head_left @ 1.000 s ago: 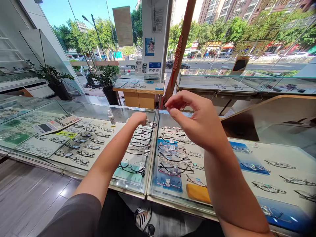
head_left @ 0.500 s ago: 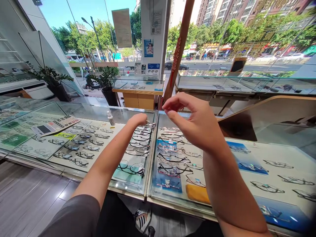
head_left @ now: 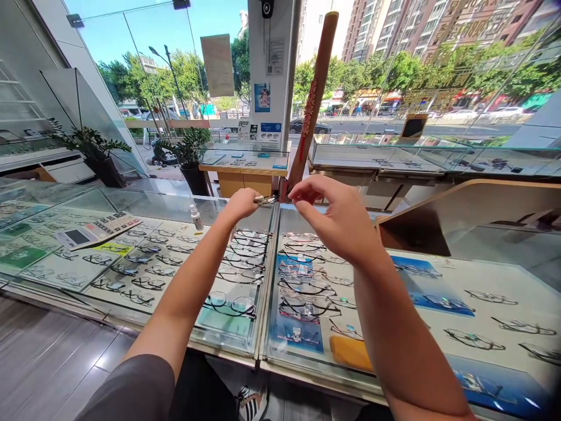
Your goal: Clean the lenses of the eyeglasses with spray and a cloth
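Above the glass counter, my left hand (head_left: 242,206) is closed on a pair of eyeglasses (head_left: 267,200), which sticks out to the right of the fingers. Much of the frame is hidden by that hand. My right hand (head_left: 333,213) is raised opposite it, thumb and fingers curved toward each other with the tips close together. Whatever may be between those tips is too small to make out. Below my left hand lies a column of eyeglasses (head_left: 245,257) inside the display case. More eyeglasses (head_left: 307,286) lie in the case under my right hand.
A white bottle (head_left: 196,217) and a calculator (head_left: 99,229) are on the left counter. An orange-yellow pouch (head_left: 350,352) lies at the near edge of the right case. Behind stand a wooden post (head_left: 313,99), potted plants (head_left: 190,153) and a curved wooden panel (head_left: 482,199).
My left hand has risen from the case's column of eyeglasses, bringing the eyeglasses up beside my right hand. My right hand keeps nearly the same curved pose. The view has tilted slightly up.
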The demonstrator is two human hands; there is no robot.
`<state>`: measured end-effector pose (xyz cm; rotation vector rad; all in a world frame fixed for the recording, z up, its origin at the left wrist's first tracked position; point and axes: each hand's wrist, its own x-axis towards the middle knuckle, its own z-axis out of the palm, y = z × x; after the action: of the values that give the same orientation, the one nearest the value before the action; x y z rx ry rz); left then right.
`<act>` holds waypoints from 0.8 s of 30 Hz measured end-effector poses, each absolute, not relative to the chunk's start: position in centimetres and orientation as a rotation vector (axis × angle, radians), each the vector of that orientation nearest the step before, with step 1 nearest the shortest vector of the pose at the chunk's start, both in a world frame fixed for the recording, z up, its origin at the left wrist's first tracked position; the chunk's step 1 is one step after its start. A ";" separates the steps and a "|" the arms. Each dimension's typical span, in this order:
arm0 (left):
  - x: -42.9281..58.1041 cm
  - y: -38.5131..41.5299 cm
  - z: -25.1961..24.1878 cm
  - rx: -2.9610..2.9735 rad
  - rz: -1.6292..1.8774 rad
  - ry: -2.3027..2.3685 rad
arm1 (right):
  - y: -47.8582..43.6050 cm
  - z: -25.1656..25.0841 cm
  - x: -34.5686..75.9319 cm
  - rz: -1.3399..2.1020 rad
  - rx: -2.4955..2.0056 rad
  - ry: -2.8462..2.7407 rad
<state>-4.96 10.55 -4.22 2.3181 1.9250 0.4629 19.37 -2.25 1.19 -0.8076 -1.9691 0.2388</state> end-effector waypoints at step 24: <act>-0.5 -3.8 1.8 2.043 1.487 0.855 | -3.6 1.3 18.8 0.264 -0.850 -1.616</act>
<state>-0.50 -3.78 1.80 2.0435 0.8545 1.4874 18.81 -3.56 1.34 -0.8503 -1.6155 0.2641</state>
